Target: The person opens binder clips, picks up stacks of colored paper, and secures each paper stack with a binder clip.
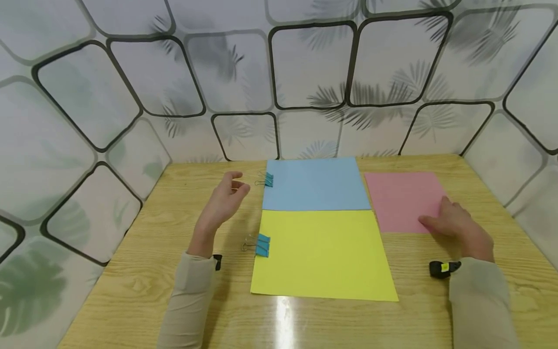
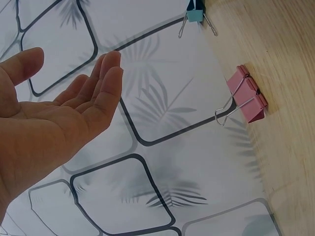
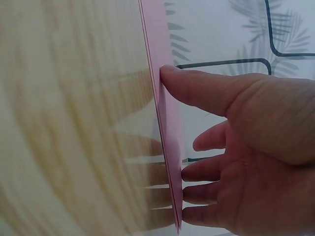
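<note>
My left hand point(image 1: 224, 201) hovers over the table left of the blue paper point(image 1: 316, 184), holding nothing, fingers loosely bent. It is nearest a teal binder clip point(image 1: 269, 180) at the blue paper's left edge. A second teal binder clip point(image 1: 262, 245) sits on the left edge of the yellow paper point(image 1: 322, 254). My right hand point(image 1: 455, 225) rests on the lower right corner of the pink paper point(image 1: 403, 201). In the right wrist view, the thumb point(image 3: 197, 88) lies on the pink paper point(image 3: 167, 113) and the fingertips touch it; its edge shows thin layers.
In the left wrist view, a pink binder clip point(image 2: 247, 96) lies beyond my left hand, with a teal clip point(image 2: 195, 14) above it. The wooden table point(image 1: 344, 325) carries the papers. Patterned walls point(image 1: 311, 72) stand behind it and at both sides.
</note>
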Demonstrator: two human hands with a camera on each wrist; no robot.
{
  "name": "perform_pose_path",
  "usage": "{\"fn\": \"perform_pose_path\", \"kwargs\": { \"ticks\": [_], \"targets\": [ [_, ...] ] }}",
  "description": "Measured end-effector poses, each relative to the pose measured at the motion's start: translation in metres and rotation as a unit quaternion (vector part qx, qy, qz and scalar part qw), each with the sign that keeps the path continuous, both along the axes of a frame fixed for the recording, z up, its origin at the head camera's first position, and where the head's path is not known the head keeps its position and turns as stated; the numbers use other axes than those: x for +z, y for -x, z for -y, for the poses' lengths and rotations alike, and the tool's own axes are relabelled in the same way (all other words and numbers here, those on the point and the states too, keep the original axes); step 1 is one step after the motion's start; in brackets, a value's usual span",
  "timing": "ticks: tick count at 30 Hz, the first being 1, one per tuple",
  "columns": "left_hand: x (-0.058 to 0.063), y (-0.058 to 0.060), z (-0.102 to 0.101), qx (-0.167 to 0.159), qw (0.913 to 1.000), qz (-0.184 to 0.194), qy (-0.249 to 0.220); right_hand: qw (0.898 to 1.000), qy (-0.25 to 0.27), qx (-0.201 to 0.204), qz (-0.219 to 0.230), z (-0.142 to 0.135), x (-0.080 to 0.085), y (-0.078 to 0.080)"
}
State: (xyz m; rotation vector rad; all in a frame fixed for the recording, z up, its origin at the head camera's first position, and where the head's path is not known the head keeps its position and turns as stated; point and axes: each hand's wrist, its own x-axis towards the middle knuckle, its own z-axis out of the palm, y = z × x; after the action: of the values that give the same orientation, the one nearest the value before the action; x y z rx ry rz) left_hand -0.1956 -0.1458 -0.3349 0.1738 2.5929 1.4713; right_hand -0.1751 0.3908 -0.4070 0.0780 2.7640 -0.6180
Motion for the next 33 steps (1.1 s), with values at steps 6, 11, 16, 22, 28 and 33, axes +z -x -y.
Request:
{"fn": "perform_pose_path", "kwargs": {
  "ticks": [6,11,16,22,28,33],
  "targets": [
    [0.001,-0.001,0.001,-0.003,1.0,0.002,-0.005,1.0,-0.008,0.001,-0.001,-0.001,-0.001,0.002],
    [0.001,-0.001,0.001,-0.004,1.0,0.001,-0.008,1.0,0.006,-0.007,-0.009,0.001,-0.003,0.001],
    [0.001,0.0,0.0,-0.003,1.0,0.003,-0.005,1.0,-0.003,-0.015,-0.01,0.003,-0.003,0.002],
    [0.002,-0.001,0.0,0.0,1.0,0.001,0.0,0.999,-0.028,-0.025,-0.01,0.002,-0.002,0.004],
    [0.001,-0.002,0.002,0.003,1.0,-0.002,0.004,0.999,-0.023,-0.039,-0.017,0.007,-0.001,-0.001],
    [0.0,-0.003,0.002,0.004,1.0,-0.003,0.002,0.998,-0.028,-0.05,-0.011,0.01,0.002,-0.002]
  ]
}}
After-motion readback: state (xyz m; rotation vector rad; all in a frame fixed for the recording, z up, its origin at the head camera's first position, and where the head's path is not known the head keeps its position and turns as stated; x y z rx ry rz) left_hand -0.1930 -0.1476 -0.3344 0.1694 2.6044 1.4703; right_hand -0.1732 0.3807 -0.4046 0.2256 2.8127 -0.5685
